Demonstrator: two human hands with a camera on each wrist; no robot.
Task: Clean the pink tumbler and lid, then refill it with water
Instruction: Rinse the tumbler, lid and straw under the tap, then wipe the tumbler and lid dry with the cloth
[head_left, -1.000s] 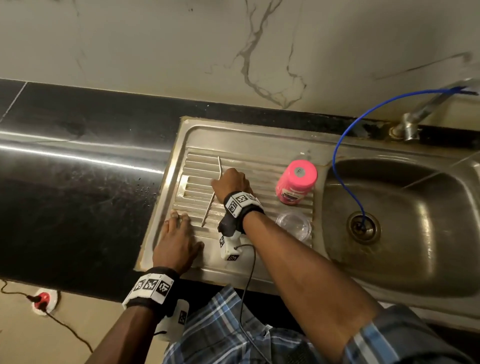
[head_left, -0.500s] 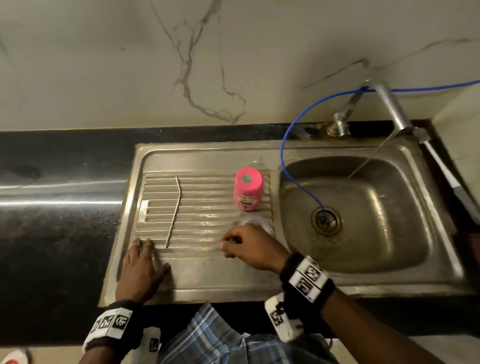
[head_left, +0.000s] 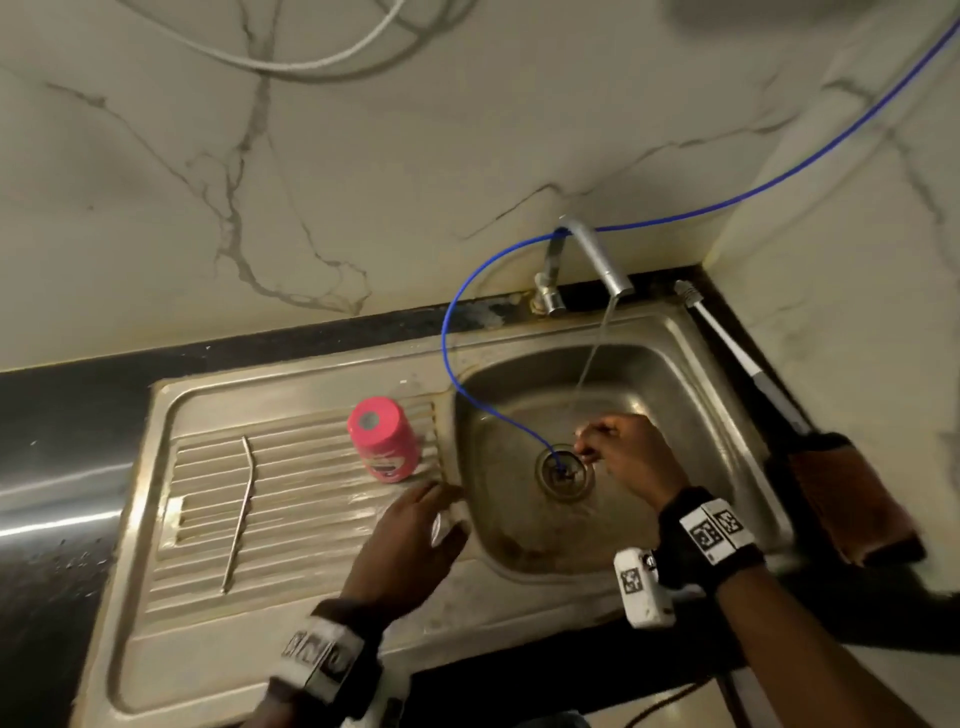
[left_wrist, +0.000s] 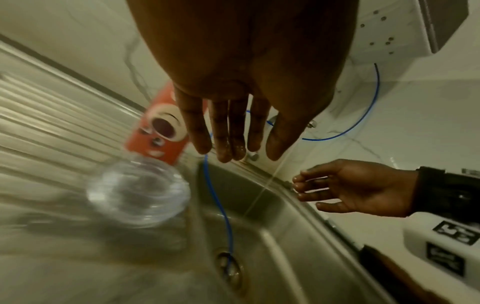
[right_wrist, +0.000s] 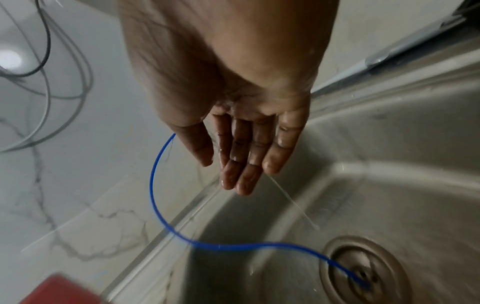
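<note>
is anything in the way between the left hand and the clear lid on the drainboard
Nothing visible blocks it. The left hand hovers open, fingers straight, above the clear lid, which lies on the drainboard near the basin edge. The pink tumbler stands upside down just behind the lid, off that path.

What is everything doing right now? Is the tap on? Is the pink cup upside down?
tap: on, thin stream running into the sink
pink tumbler: upside down on the drainboard, lid off
clear lid: lying on the drainboard, below the left hand
metal straw: lying flat on the drainboard
left hand: open, holding nothing
right hand: open, wet, by the stream
blue tube: end in the drain
</note>
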